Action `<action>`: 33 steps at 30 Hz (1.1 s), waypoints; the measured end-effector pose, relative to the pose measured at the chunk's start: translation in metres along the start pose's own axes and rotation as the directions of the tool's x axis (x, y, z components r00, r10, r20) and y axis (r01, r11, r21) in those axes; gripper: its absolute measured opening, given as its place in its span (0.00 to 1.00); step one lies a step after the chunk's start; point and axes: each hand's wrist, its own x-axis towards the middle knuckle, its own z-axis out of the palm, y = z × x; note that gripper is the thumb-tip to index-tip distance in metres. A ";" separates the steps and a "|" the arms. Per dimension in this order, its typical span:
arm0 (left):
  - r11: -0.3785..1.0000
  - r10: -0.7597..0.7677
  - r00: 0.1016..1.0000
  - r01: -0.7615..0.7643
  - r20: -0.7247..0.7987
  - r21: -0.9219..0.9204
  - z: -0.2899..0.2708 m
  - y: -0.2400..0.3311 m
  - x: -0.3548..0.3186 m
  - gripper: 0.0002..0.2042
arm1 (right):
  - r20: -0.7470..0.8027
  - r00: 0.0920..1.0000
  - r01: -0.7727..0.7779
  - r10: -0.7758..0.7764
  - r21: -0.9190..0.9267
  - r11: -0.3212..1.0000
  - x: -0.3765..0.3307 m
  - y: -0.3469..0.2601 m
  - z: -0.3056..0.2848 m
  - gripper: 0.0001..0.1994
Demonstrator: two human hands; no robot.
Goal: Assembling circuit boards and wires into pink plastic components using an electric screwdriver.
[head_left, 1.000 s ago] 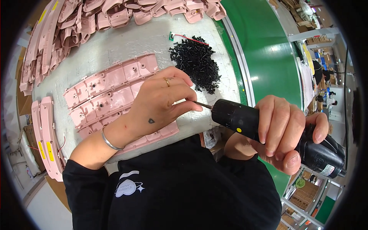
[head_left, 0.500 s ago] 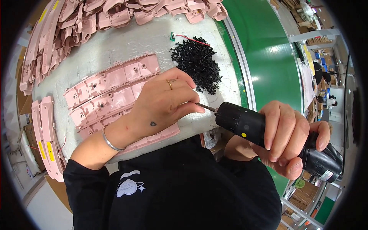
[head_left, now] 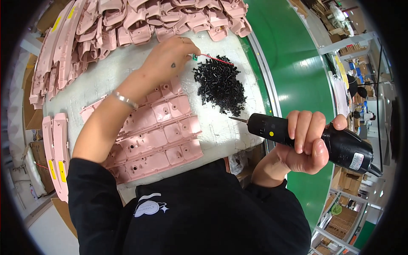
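Right grip (head_left: 304, 140) is closed around a black electric screwdriver (head_left: 323, 142), fingers wrapped over the barrel and thumb behind it. That tool lies nearly level off the right edge of the white surface (head_left: 221, 127), above the green conveyor belt (head_left: 297, 72), with its thin bit (head_left: 238, 120) pointing left toward the heap of black screws (head_left: 219, 85); the bit tip is just short of the lower fringe of the heap and touches nothing. A yellow dot shows on the barrel just left of the fingers.

Left grip (head_left: 172, 57) is stretched forward across the surface, fingertips pinched together on a small green piece (head_left: 195, 57) with a red wire (head_left: 214, 59) running right from it along the top edge of the screw heap. So the small piece sits at the upper left corner of the heap, right at the left fingertips, and well apart from the screwdriver. A ring sits on one finger and a silver bracelet (head_left: 124, 100) on the wrist.

Under the left forearm lie several pink plastic housings (head_left: 157, 140) side by side, ribbed inner faces up, just left of and below the screws. More pink housings are piled along the far edge of the surface (head_left: 140, 21), and long pink parts (head_left: 55, 153) stand at the left edge. The person wears a black sweatshirt (head_left: 191, 212).
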 end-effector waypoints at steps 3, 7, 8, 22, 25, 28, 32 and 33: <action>0.974 0.213 0.965 -0.221 0.151 0.040 0.011 -0.022 0.018 0.08 | -0.031 0.999 0.009 -0.009 -0.024 1.000 -0.003 -0.003 -0.002 0.20; 0.981 0.194 0.962 -0.185 0.194 -0.064 0.022 -0.033 0.026 0.08 | -0.100 0.995 0.011 -0.015 -0.049 0.999 -0.008 -0.005 -0.006 0.22; 0.979 0.201 0.960 -0.192 0.195 -0.064 0.017 -0.029 0.028 0.08 | -0.139 0.990 0.007 -0.011 -0.034 0.999 -0.009 -0.005 -0.008 0.23; 0.794 -0.285 0.954 0.178 -0.096 -0.581 -0.067 0.016 -0.055 0.11 | -0.092 0.996 0.004 -0.006 -0.020 1.000 -0.005 0.004 -0.006 0.24; 0.747 -0.349 0.934 0.231 -0.072 -0.624 -0.104 0.046 -0.108 0.13 | -0.049 0.999 -0.015 0.015 -0.012 1.000 -0.006 0.000 0.000 0.24; 0.476 -0.674 0.738 0.464 0.028 -0.747 -0.128 0.085 -0.167 0.14 | 0.018 0.998 -0.067 0.066 0.070 0.995 -0.009 0.015 0.014 0.23; 0.717 -0.580 0.814 0.522 0.019 -0.463 -0.122 0.109 -0.233 0.09 | 0.163 0.980 -0.135 0.110 0.152 0.979 -0.019 0.030 0.056 0.25; 0.808 -0.505 0.863 0.468 -0.011 -0.358 -0.110 0.108 -0.244 0.08 | 0.146 0.980 -0.162 0.137 0.177 0.971 -0.025 0.036 0.076 0.19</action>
